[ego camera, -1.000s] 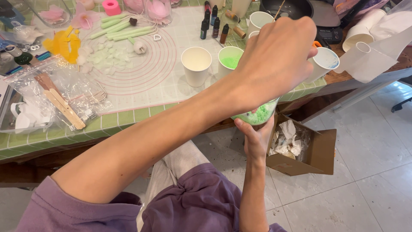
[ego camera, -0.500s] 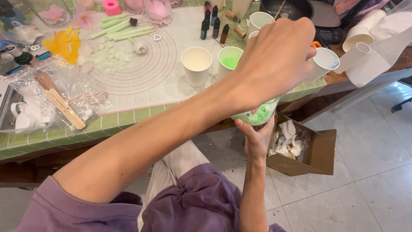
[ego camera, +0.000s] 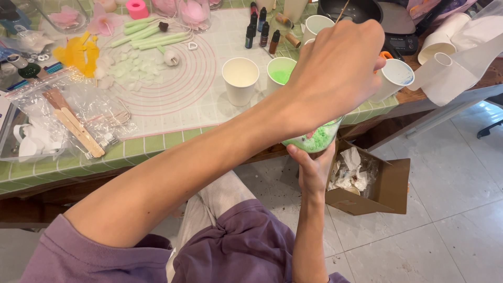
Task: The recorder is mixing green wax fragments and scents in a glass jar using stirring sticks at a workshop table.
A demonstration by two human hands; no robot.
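My right hand (ego camera: 310,170) comes up from below and holds a clear cup (ego camera: 317,140) of crumbly green material, just off the table's front edge. My left arm crosses over it, and my left hand (ego camera: 335,68) is closed directly above the cup, hiding most of it. A thin wooden stick (ego camera: 342,9) pokes out above the left hand's knuckles; its lower end is hidden. A white paper cup (ego camera: 240,79) and a paper cup with green inside (ego camera: 281,71) stand on the mat just left of my left hand.
The green-tiled table (ego camera: 157,144) carries a round-marked silicone mat (ego camera: 178,84), small dye bottles (ego camera: 262,32), green and pink wax pieces, plastic bags with wooden sticks (ego camera: 78,131) and more cups (ego camera: 394,78). An open cardboard box (ego camera: 382,186) of wrappers sits on the tiled floor.
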